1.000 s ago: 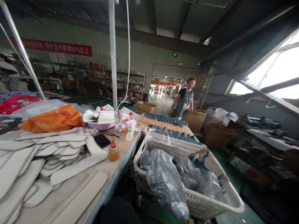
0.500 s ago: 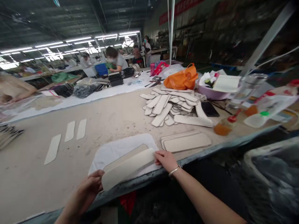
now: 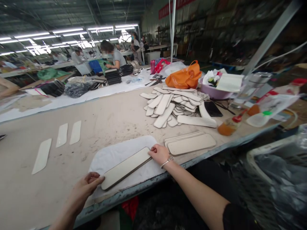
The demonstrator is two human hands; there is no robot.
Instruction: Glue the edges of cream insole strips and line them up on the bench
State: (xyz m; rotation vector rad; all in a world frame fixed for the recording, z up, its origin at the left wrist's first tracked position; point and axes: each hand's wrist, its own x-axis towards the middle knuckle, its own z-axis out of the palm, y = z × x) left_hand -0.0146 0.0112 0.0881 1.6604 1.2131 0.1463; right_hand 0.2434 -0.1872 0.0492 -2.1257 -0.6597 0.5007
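A long cream panel with rounded corners and a dark edge [image 3: 126,168] lies over the white cloth [image 3: 103,156], lined up on a second panel that shows only as a thin edge. At its near left end, my left hand [image 3: 87,187] is closed, with thumb and fingertips on the corner. My right hand [image 3: 160,155] pinches the far right end between thumb and fingers. Just beyond that hand rests a small stack of similar panels [image 3: 192,143].
A heap of cream strips [image 3: 165,107] lies behind, by an orange bag [image 3: 183,76]. Three pale pieces [image 3: 62,134] are spread at left. A bottle of amber liquid [image 3: 227,127] stands right. The table's front edge [image 3: 134,188] runs close to my hands. Another person [image 3: 112,56] works across.
The upper panel, held raised and bent over the other one, has come down flat onto it. My right hand has shifted slightly left and up; the view has turned a little right.
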